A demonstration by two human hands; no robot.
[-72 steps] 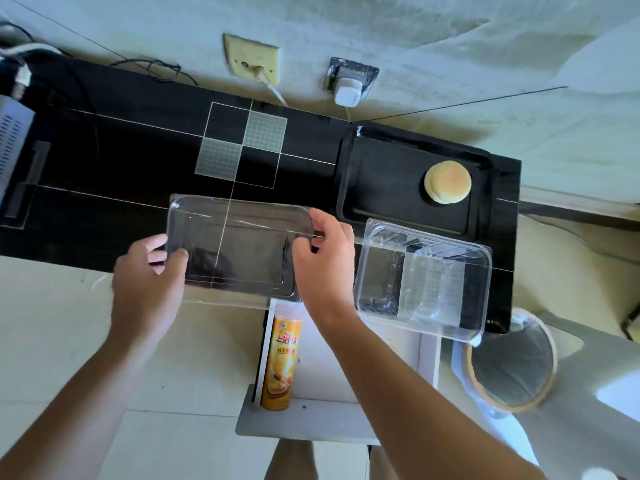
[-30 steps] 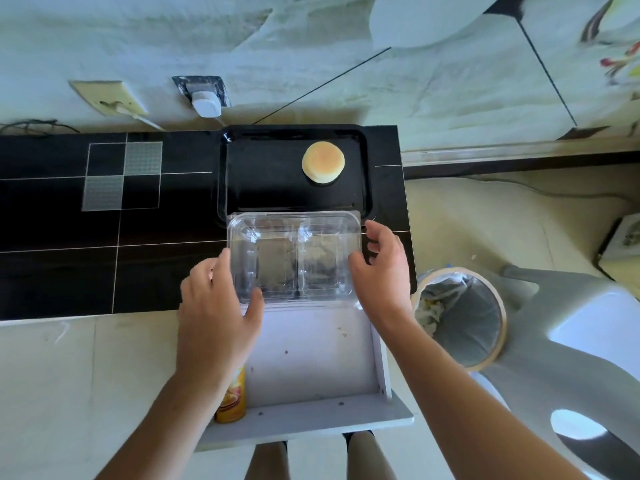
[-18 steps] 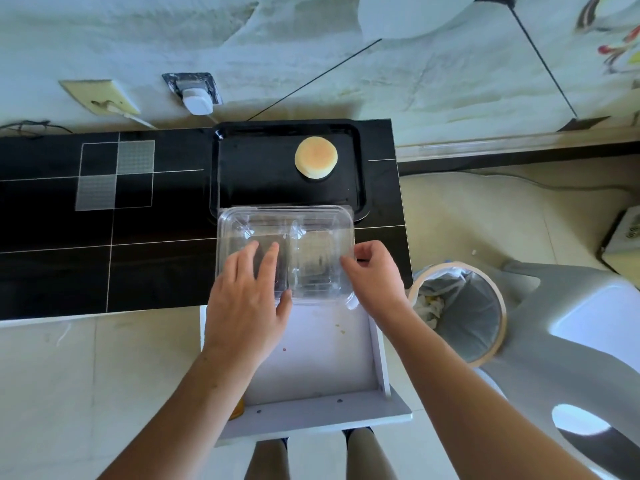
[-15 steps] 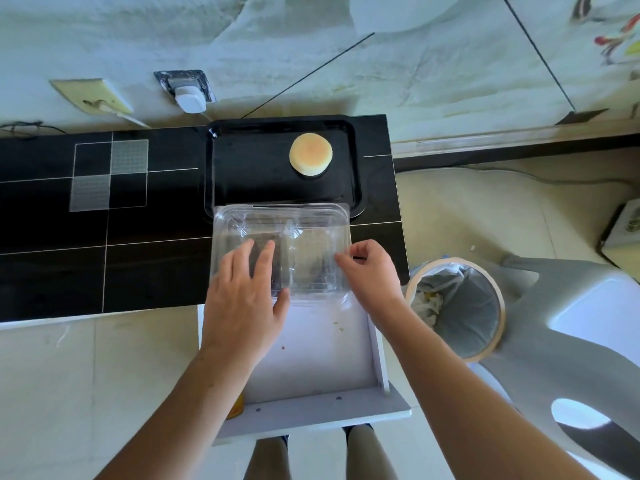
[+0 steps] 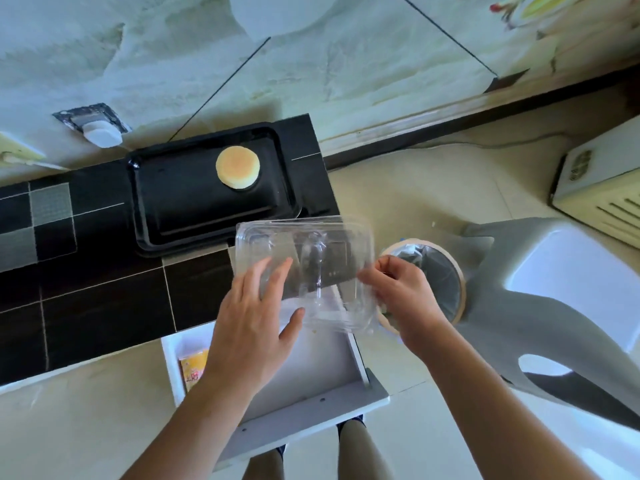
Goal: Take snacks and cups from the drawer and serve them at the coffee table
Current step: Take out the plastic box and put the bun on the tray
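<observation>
You're clearing packaging: your right hand (image 5: 398, 292) pinches the empty clear clamshell container (image 5: 304, 271), your left hand (image 5: 252, 317) lies flat against it, above the open drawer (image 5: 311, 386). Next, probably the bin (image 5: 446, 282) at three o'clock.

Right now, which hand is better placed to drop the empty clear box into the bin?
Right. The right hand already pinches the clear box at its edge nearest the bin. The left hand lies flat on it, farther away.
</observation>
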